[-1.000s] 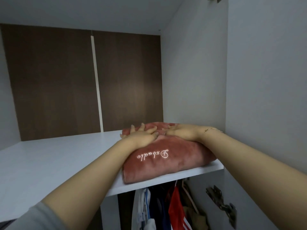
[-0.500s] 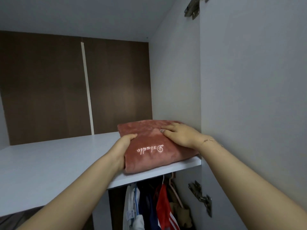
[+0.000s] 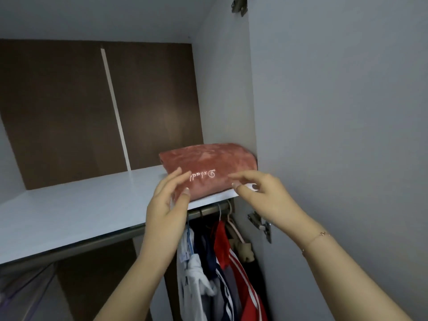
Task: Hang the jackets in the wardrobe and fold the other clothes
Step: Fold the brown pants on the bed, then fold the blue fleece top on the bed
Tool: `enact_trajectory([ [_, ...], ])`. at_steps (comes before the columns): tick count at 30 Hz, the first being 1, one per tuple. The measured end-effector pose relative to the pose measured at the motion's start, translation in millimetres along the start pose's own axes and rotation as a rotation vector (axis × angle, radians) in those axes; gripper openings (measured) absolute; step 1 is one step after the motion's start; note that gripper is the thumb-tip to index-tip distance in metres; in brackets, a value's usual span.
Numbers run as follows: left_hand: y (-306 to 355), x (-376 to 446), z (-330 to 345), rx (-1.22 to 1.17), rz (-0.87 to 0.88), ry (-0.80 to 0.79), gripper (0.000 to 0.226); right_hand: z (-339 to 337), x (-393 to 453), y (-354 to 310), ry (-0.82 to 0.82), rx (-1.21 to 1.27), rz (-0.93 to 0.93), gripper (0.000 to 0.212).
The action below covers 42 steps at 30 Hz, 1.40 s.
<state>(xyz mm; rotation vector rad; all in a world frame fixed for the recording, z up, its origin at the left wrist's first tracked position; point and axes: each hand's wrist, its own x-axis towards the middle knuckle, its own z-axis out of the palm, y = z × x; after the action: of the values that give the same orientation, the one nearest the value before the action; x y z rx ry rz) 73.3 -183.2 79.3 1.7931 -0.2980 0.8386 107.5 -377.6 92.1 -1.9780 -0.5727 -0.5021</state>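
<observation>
A folded pink velvet garment with white script lettering lies on the white top shelf of the wardrobe, against the right inner wall. My left hand hovers just in front of its left front corner, fingers relaxed and holding nothing. To the right, my right hand hangs in front of the shelf edge with loosely bent fingers, also holding nothing. Below the shelf, several jackets in white, navy and red hang from the rail.
The open wardrobe door fills the right side, with a metal hinge near my right wrist and another hinge at the top. Brown back panels close off the shelf compartment. The left part of the shelf is bare.
Both hands have come off the pink garment and drawn back toward me, past the shelf's front edge. The garment stays on the shelf.
</observation>
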Motion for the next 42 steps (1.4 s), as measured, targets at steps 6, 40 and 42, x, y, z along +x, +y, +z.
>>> enact_trajectory([
  [6, 43, -98, -1, -0.326, -0.14, -0.391, 0.031, -22, -149, -50, 0.19, -0.028, 0.189, 0.02],
  [40, 402, -1015, 211, -0.31, -0.544, -2.293, 0.025, -205, -1181, -210, 1.517, -0.159, 1.513, 0.019],
  [42, 388, -1051, 224, -0.288, -0.579, -2.282, 0.026, -200, -1211, -185, 1.536, -0.154, 1.547, 0.022],
])
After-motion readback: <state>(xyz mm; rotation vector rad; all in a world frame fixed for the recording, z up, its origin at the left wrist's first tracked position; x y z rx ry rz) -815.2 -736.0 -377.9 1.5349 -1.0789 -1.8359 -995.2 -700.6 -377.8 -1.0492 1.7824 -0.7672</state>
